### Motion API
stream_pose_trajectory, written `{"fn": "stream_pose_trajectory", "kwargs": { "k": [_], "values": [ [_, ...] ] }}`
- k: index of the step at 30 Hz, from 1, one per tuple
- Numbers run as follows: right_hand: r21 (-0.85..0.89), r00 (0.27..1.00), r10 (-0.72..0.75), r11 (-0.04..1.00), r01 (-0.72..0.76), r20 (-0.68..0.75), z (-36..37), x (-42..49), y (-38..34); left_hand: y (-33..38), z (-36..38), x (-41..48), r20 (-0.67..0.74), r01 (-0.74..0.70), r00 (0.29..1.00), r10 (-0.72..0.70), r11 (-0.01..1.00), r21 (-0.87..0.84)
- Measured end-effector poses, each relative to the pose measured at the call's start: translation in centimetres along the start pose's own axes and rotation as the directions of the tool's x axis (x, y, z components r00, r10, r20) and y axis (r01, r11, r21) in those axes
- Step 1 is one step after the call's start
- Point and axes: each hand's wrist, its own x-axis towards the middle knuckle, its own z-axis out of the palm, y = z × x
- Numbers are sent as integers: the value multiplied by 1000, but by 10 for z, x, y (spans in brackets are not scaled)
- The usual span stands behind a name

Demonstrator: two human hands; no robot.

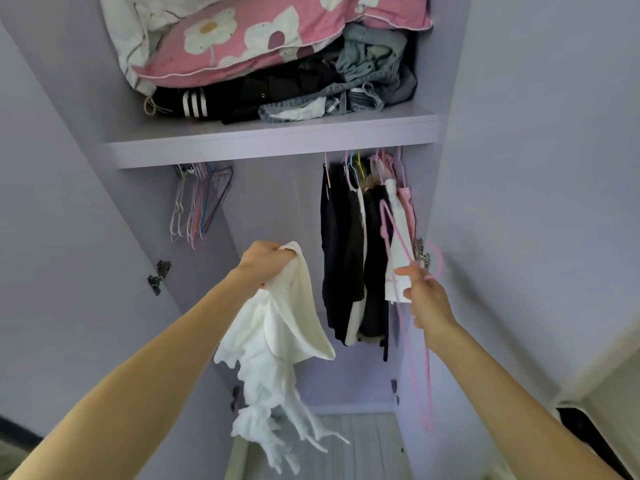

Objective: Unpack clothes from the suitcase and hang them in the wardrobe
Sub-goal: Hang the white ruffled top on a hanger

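I face an open lilac wardrobe (277,147). My left hand (263,261) is shut on a white garment (277,344), which hangs down crumpled with frayed strips at its lower end. My right hand (427,299) is shut on a pink hanger (420,368) by its hook; the hanger dangles blurred in front of the wardrobe's right side. Behind it, several dark, white and pink clothes (353,258) hang on coloured hangers at the right of the rail. A dark edge at the lower right (585,434) may be the suitcase; I cannot tell.
Several empty wire hangers (197,206) hang at the rail's left end. The shelf above holds a pink flowered pillow (249,39), black clothes and crumpled denim (367,71). Door hinges (159,275) sit on the left side panel.
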Motion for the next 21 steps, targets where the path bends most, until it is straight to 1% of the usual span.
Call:
{"fn": "stream_pose_trajectory", "kwargs": {
  "k": [2,3,5,7,9,10,12,14,16,17,19,21],
  "values": [
    [211,1000,-13,977,17,-20,2,-9,-22,5,3,-2,-7,-14,1000,15,999,36],
    [333,999,-21,942,28,-26,5,-14,-33,8,4,-5,-8,-20,1000,20,998,52],
    [538,998,-43,841,55,-34,10,-23,-51,10,5,-7,-10,-34,999,35,996,77],
    [669,994,-98,737,99,-38,15,-30,-67,9,4,-8,-5,-43,999,43,996,78],
    [736,988,-142,663,138,-58,20,-35,-78,8,2,-10,7,-39,999,38,997,60],
    [750,986,-152,644,153,-70,23,-36,-81,8,2,-11,17,-33,999,32,998,45],
    [750,983,-163,639,171,-85,30,-36,-80,8,1,-14,31,-20,999,20,1000,-6],
    [722,980,-177,666,188,-92,38,-35,-71,11,-1,-18,42,-11,999,14,998,-62],
    [664,974,-197,715,219,-109,45,-31,-57,16,-4,-22,45,-4,999,9,993,-115],
    [612,969,-218,753,241,-114,48,-28,-49,17,-7,-22,38,0,999,6,989,-148],
    [449,956,-279,845,290,-91,49,-22,-31,19,-17,-22,7,18,1000,-17,977,-214],
    [303,947,-320,902,307,-6,50,-15,-12,18,-29,-22,-17,35,999,-42,960,-278]
  ]
}}
